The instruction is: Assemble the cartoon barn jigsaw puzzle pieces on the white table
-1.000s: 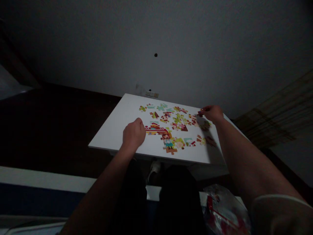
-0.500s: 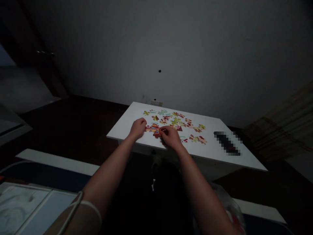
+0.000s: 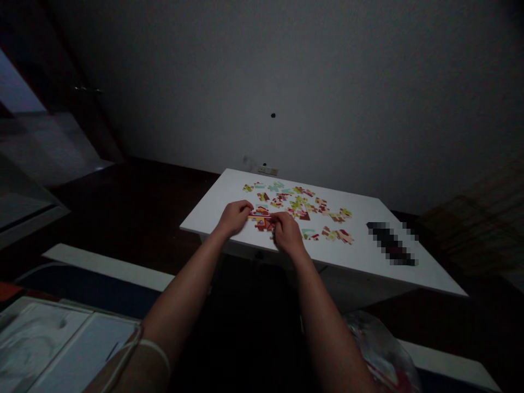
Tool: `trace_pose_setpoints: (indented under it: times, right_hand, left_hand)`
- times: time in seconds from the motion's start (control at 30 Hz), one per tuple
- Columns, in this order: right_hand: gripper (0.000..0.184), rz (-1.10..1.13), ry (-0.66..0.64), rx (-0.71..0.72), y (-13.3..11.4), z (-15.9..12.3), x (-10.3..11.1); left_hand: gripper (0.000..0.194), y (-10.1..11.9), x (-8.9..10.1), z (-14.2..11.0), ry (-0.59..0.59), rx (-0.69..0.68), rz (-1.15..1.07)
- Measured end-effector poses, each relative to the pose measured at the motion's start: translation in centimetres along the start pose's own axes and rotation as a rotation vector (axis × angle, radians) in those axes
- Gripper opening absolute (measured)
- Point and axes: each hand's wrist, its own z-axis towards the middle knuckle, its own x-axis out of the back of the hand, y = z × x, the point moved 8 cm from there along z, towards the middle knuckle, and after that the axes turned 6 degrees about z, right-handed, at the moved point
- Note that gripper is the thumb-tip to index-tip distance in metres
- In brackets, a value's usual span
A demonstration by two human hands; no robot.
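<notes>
**"What is the biggest thing you see?"**

"A gray wall (image 3: 286, 71), and a white desk (image 3: 347, 256) in front of it. Lots of puzzle pieces (image 3: 301, 204) lie on the desk."

"Where are the hands?"

"Both are on the desk, close together, near the front edge. Between them is a long bunch of red and yellow pieces (image 3: 260, 220)."

"Which way does that bunch lie?"

"Its long side goes left to right, across the person's body. It is left of most of the other pieces."

"Which grip is nearer to it?"

"Both are right at it. The left grip (image 3: 234, 217) is at its left end. The right grip (image 3: 287, 233) is at its right end and seems a bit more over it."

"Are they open?"

"No, both are curled down, not wide open. I cannot tell if either one really has hold of a piece."
</notes>
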Motion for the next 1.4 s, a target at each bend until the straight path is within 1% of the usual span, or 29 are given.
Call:
trace_pose_setpoints:
  times: [0.07,0.17,0.2,0.27,0.37,0.43,0.6,0.77,0.87,0.93,1.1,1.3,1.4]
  right_hand:
    - [0.034,0.095,0.056,-0.058,0.8,-0.1,0.9]
    - [0.033,0.245,0.119,-0.160,2.0,-0.4,1.9]
    - [0.031,0.276,0.128,-0.182,2.3,-0.6,2.1]
    - [0.027,0.295,0.119,-0.180,2.1,-0.9,2.1]
    - [0.026,0.284,0.069,-0.103,1.1,-1.1,1.8]
    - [0.028,0.293,0.054,-0.085,0.6,-1.1,1.7]
    - [0.028,0.305,0.093,-0.188,0.8,-1.2,2.2]
    - [0.026,0.258,0.128,-0.202,0.6,-1.4,2.8]
    - [0.027,0.243,0.170,-0.220,0.8,-1.6,3.1]
    - [0.027,0.235,0.174,-0.220,1.0,-1.6,3.1]
    - [0.024,0.188,0.148,-0.206,1.0,-1.6,2.9]
    - [0.027,0.150,0.040,-0.135,-0.2,-1.6,2.3]
    - [0.027,0.146,0.036,-0.124,-0.4,-1.5,2.3]
  left_hand:
    - [0.029,1.0,-0.3,-0.3,-0.045,-0.102,0.042]
    - [0.033,2.7,-0.9,-0.9,-0.131,-0.266,0.165]
    - [0.036,3.0,-1.2,-1.1,-0.157,-0.303,0.201]
    - [0.043,3.3,-1.5,-1.2,-0.187,-0.330,0.245]
    - [0.045,3.0,-1.8,-0.8,-0.185,-0.303,0.259]
    - [0.043,2.8,-1.9,-0.6,-0.181,-0.289,0.262]
    - [0.044,2.9,-2.3,-0.6,-0.230,-0.299,0.290]
    - [0.038,3.0,-2.5,-0.6,-0.261,-0.273,0.328]
    - [0.037,3.0,-2.5,-0.7,-0.270,-0.262,0.325]
    - [0.038,2.9,-2.5,-0.7,-0.273,-0.263,0.310]
    - [0.038,3.0,-2.5,-0.7,-0.277,-0.272,0.286]
    - [0.039,3.1,-2.8,-0.6,-0.284,-0.270,0.340]
    - [0.039,3.1,-2.8,-0.6,-0.283,-0.268,0.366]
